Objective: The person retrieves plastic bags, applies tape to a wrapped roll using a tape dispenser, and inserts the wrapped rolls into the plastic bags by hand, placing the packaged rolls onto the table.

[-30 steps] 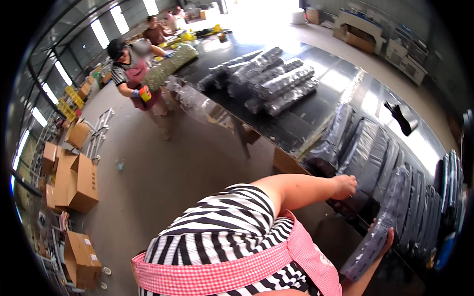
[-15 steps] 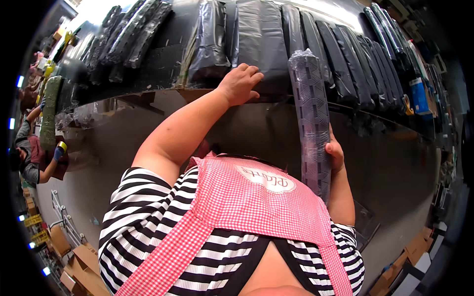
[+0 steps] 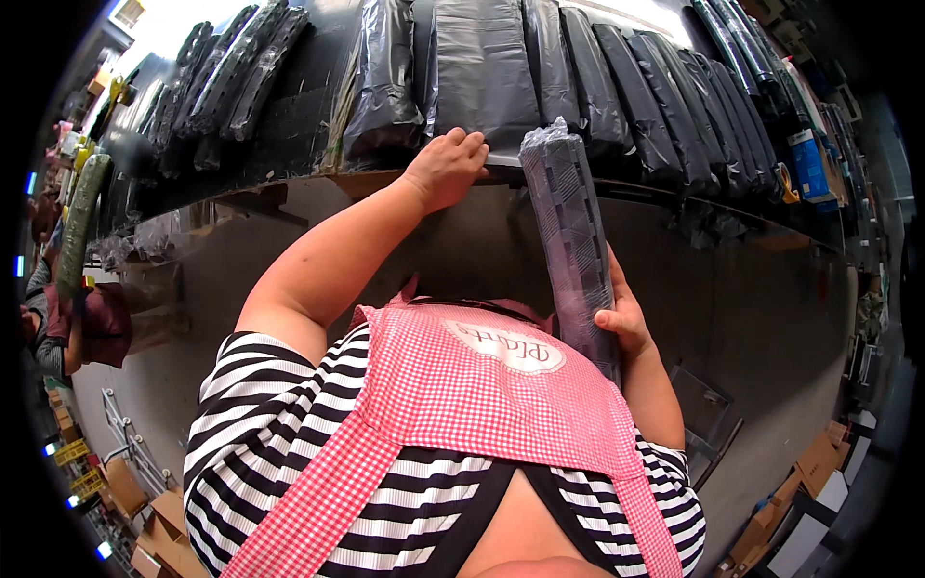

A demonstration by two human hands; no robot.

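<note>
My right hand [image 3: 624,318] grips a long dark roll wrapped in clear plastic [image 3: 570,231], holding it upright against my chest with its top near the table's edge. My left hand [image 3: 445,166] rests palm down on the front edge of the black table [image 3: 289,125], just below a flat dark plastic-wrapped bundle [image 3: 482,67]. Several more wrapped dark rolls [image 3: 617,87] lie side by side along the table. A red checked apron and striped shirt fill the lower middle.
Further rolls [image 3: 231,67] lie at the table's far left. A person [image 3: 67,328] stands at the left with a green roll [image 3: 82,222]. Cardboard boxes [image 3: 145,511] sit on the grey floor at lower left and cardboard boxes [image 3: 800,501] at lower right.
The view has swung from the hall down to the table. My right hand has brought the roll upright and closer to my body; my left hand stays on the table's edge.
</note>
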